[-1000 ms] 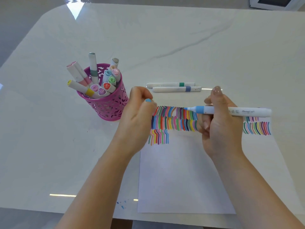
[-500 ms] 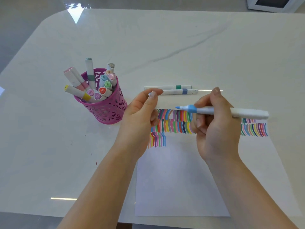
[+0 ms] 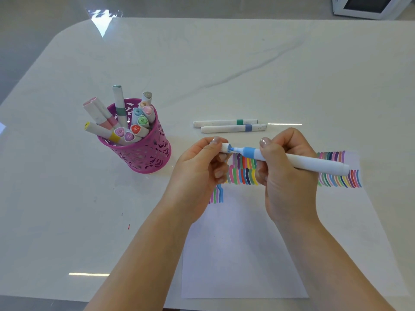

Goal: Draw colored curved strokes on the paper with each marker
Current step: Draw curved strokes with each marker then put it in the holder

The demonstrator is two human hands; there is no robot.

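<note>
A white sheet of paper (image 3: 242, 254) lies on the table, with rows of coloured curved strokes (image 3: 244, 173) across its top. My right hand (image 3: 287, 176) holds a white marker with a light blue tip (image 3: 310, 162) level above the strokes, tip pointing left. My left hand (image 3: 202, 173) pinches the marker's white cap (image 3: 225, 147), whose mouth sits right at the blue tip. Both hands hover over the upper part of the paper.
A pink perforated cup (image 3: 143, 149) with several markers stands left of the paper. Two capped white markers, one with a green band (image 3: 224, 122) and one with a blue band (image 3: 233, 128), lie side by side behind the hands. A white appliance (image 3: 368, 6) sits beyond the table's far right corner.
My left hand has turned and brought the cap up to the marker's tip; one second ago hand and tip were apart. The right hand has tilted the marker slightly and shifted left.
</note>
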